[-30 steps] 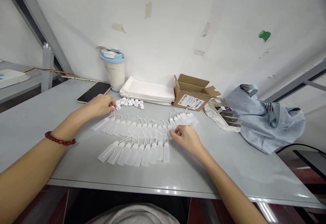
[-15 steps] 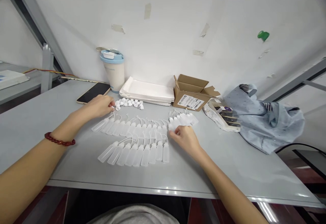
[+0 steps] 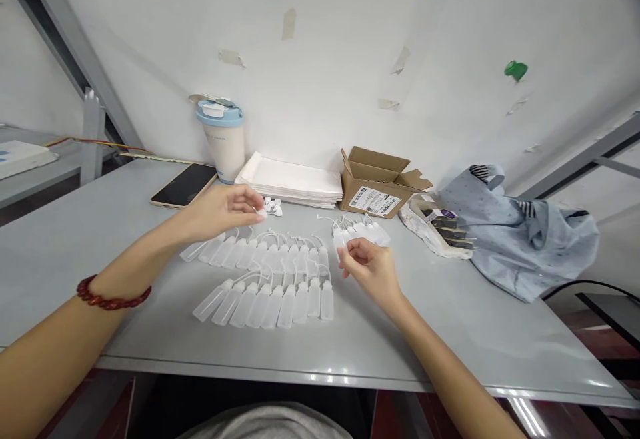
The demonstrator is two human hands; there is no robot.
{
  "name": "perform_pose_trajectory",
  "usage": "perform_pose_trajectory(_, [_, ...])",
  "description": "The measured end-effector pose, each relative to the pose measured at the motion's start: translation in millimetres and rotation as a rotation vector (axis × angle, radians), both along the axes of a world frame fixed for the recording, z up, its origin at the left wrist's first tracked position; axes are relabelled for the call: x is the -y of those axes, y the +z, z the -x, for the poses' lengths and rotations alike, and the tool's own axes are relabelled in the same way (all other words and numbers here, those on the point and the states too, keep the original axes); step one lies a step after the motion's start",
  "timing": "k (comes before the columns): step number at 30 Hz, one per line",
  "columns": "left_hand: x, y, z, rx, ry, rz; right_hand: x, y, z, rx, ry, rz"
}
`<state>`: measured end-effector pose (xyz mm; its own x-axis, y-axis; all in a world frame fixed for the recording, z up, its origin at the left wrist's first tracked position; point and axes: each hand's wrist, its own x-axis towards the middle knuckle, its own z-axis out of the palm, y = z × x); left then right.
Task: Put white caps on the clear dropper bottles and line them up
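My left hand (image 3: 225, 211) is in the air over the back row, its thumb and fingers pinched on a small white cap (image 3: 263, 213). More loose white caps (image 3: 273, 206) lie just behind it, partly hidden by the hand. My right hand (image 3: 369, 267) has its thumb and fingers closed on a translucent plastic bottle (image 3: 340, 239), largely covered by the fingers. Several similar bottles (image 3: 373, 232) lie behind that hand. Two rows of soft bottles with thin white straps, a back row (image 3: 273, 256) and a front row (image 3: 270, 306), lie between my hands.
Along the wall stand a lidded cup (image 3: 225, 149), a stack of white envelopes (image 3: 295, 182) and an open cardboard box (image 3: 377, 189). A phone (image 3: 185, 184) lies at the left. A plastic package (image 3: 440, 229) and blue cloth (image 3: 530, 232) are at the right.
My left hand has moved right from the cap pile with a cap in its fingers. My right hand has lifted slightly, with the bottle in its fingers.
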<state>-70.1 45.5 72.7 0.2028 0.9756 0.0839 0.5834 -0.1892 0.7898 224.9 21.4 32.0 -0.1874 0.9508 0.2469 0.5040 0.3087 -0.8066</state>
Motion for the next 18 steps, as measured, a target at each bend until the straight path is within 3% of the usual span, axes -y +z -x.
perform_pose_trajectory(3, [17,5.6,-25,0.167,-0.182,0.099,8,2.9,3,-0.132,0.08,0.025])
perform_pose_trajectory(6, [29,2.0,-44,0.245,-0.32,0.156,16,5.4,8,-0.204,0.147,0.038])
perform_pose_trajectory(10, [36,-4.6,-59,0.323,-0.287,0.131,24,5.8,14,-0.216,0.219,0.022])
perform_pose_trajectory(18, [41,2.4,-64,0.266,-0.309,0.141,24,2.5,15,-0.124,0.267,-0.114])
